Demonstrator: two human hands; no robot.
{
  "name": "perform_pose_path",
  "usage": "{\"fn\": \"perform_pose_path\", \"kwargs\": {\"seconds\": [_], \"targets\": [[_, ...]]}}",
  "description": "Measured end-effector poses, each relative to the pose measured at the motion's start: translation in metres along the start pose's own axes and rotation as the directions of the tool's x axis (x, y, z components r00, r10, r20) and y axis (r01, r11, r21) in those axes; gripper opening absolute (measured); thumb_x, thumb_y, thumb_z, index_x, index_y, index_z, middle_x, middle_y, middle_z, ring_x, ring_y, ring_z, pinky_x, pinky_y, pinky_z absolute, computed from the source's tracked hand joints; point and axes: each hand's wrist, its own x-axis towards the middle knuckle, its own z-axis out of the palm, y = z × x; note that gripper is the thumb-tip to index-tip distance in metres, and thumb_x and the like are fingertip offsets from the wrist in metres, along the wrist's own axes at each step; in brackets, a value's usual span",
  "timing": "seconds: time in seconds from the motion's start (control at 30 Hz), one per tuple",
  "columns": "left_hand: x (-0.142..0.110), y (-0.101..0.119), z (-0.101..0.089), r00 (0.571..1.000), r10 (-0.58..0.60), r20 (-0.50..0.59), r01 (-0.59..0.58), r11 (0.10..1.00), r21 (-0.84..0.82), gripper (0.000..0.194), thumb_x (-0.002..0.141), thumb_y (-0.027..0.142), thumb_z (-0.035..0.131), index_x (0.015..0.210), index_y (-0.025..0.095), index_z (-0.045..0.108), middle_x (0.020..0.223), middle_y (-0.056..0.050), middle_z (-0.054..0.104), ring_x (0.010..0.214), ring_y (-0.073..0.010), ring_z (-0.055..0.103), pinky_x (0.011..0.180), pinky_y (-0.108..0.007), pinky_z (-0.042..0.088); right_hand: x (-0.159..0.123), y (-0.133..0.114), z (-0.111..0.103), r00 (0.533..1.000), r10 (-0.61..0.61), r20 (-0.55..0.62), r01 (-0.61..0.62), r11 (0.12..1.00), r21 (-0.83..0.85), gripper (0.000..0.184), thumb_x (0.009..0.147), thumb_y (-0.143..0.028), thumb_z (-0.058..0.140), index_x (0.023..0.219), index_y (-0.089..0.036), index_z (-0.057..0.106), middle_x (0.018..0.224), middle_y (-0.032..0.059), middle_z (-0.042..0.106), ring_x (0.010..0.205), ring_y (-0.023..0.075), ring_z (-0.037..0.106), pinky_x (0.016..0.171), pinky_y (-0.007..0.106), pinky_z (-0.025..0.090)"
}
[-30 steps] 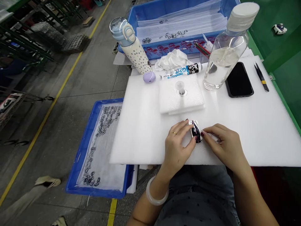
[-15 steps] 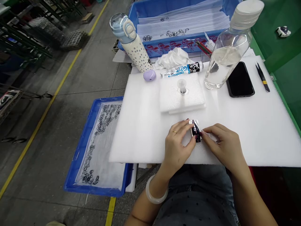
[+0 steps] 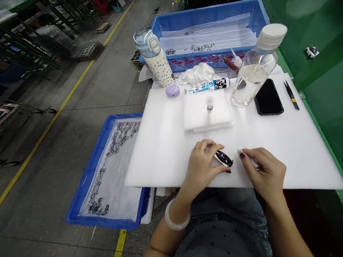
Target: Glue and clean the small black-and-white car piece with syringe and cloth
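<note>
My left hand is curled around a small dark and white toy car, pinning it on the white foam sheet near the front edge. Just to its right, my right hand rests on the foam with its fingers pinched together, a small gap away from the car. What the right fingers hold is too small to make out.
A foam block with a clear peg lies behind my hands. Further back stand a clear liquid bottle, a dotted flask, a glue tube, a phone and tweezers. Blue trays hold small parts at left and back.
The car has turned from lengthwise to lying sideways under my left hand. My right hand has drawn back from it to the right. The camera has tipped slightly.
</note>
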Motion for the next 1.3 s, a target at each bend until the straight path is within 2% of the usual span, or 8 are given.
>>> {"fn": "perform_pose_path", "kwargs": {"seconds": [0.3, 0.53, 0.73, 0.87, 1.0, 1.07, 1.17, 1.3], "targets": [[-0.01, -0.003, -0.005, 0.999, -0.022, -0.026, 0.019, 0.996, -0.088, 0.033, 0.08, 0.019, 0.076, 0.113, 0.024, 0.068, 0.108, -0.005, 0.063, 0.103, -0.0229, 0.057, 0.091, -0.039, 0.052, -0.016, -0.002, 0.005, 0.937, -0.33, 0.114, 0.342, 0.932, -0.115, 0.019, 0.086, -0.013, 0.065, 0.102, -0.021, 0.071, 0.09, 0.0049, 0.069, 0.066, 0.0125, 0.063, 0.057, 0.025, 0.051], [-0.009, -0.005, -0.006, 1.0, 0.004, -0.016, -0.005, 0.995, -0.099, 0.031, 0.084, 0.019, 0.072, 0.115, 0.025, 0.067, 0.107, -0.003, 0.063, 0.102, -0.0219, 0.056, 0.09, -0.04, 0.052, -0.011, -0.006, 0.014, 0.99, -0.122, 0.066, 0.134, 0.965, -0.227, 0.014, 0.091, -0.02, 0.062, 0.1, -0.021, 0.073, 0.096, 0.0051, 0.067, 0.057, 0.0079, 0.054, 0.052, 0.023, 0.045], [-0.009, -0.007, -0.005, 1.0, 0.012, 0.002, -0.011, 0.996, -0.092, 0.03, 0.086, 0.017, 0.066, 0.116, 0.026, 0.066, 0.107, -0.004, 0.063, 0.102, -0.0234, 0.057, 0.091, -0.042, 0.051, -0.019, -0.006, 0.016, 0.94, -0.328, 0.097, 0.342, 0.905, -0.254, 0.017, 0.087, -0.016, 0.065, 0.101, -0.021, 0.073, 0.088, 0.004, 0.068, 0.062, 0.0105, 0.059, 0.057, 0.024, 0.048], [-0.009, -0.007, -0.007, 0.999, 0.026, 0.025, -0.024, 0.997, -0.074, 0.033, 0.087, 0.013, 0.061, 0.117, 0.027, 0.066, 0.108, -0.005, 0.062, 0.103, -0.0239, 0.056, 0.093, -0.044, 0.05, -0.02, -0.014, 0.01, 0.916, -0.333, 0.222, 0.366, 0.922, -0.129, 0.017, 0.09, -0.017, 0.06, 0.099, -0.02, 0.073, 0.089, 0.0054, 0.067, 0.067, 0.0122, 0.062, 0.058, 0.025, 0.05], [-0.009, -0.008, -0.008, 0.999, 0.04, 0.031, -0.037, 0.996, -0.084, 0.029, 0.088, 0.016, 0.063, 0.116, 0.025, 0.066, 0.107, -0.005, 0.062, 0.102, -0.0238, 0.056, 0.092, -0.042, 0.05, -0.006, -0.013, -0.019, 0.938, -0.197, 0.286, 0.162, 0.977, 0.14, 0.018, 0.091, -0.014, 0.057, 0.101, -0.021, 0.071, 0.086, 0.004, 0.065, 0.065, 0.0117, 0.061, 0.053, 0.024, 0.049], [-0.009, -0.008, -0.008, 0.998, 0.052, 0.027, -0.05, 0.996, -0.078, 0.028, 0.09, 0.017, 0.062, 0.116, 0.024, 0.067, 0.107, -0.006, 0.062, 0.101, -0.0234, 0.056, 0.091, -0.042, 0.05, 0.005, -0.005, -0.036, 0.966, -0.149, 0.211, 0.143, 0.989, 0.045, 0.019, 0.091, -0.016, 0.06, 0.105, -0.024, 0.07, 0.092, 0.0054, 0.067, 0.076, 0.0171, 0.063, 0.062, 0.03, 0.052], [-0.009, -0.007, -0.008, 0.998, 0.059, 0.025, -0.058, 0.996, -0.067, 0.027, 0.092, 0.018, 0.059, 0.117, 0.025, 0.067, 0.107, -0.006, 0.063, 0.1, -0.0231, 0.056, 0.089, -0.042, 0.051, 0.015, 0.006, -0.049, 0.989, -0.148, 0.024, 0.148, 0.932, -0.33, 0.017, 0.088, -0.024, 0.066, 0.104, -0.024, 0.071, 0.11, 0.0106, 0.067, 0.098, 0.0296, 0.061, 0.082, 0.047, 0.048], [-0.008, -0.006, -0.009, 0.998, 0.053, 0.031, -0.05, 0.997, -0.065, 0.028, 0.093, 0.021, 0.056, 0.118, 0.026, 0.067, 0.107, -0.006, 0.063, 0.1, -0.0236, 0.057, 0.089, -0.042, 0.051, 0.011, 0.0, -0.031, 0.972, -0.211, 0.102, 0.233, 0.921, -0.312, 0.014, 0.088, -0.029, 0.067, 0.101, -0.023, 0.067, 0.104, 0.0083, 0.069, 0.096, 0.0279, 0.062, 0.083, 0.045, 0.043]]}}
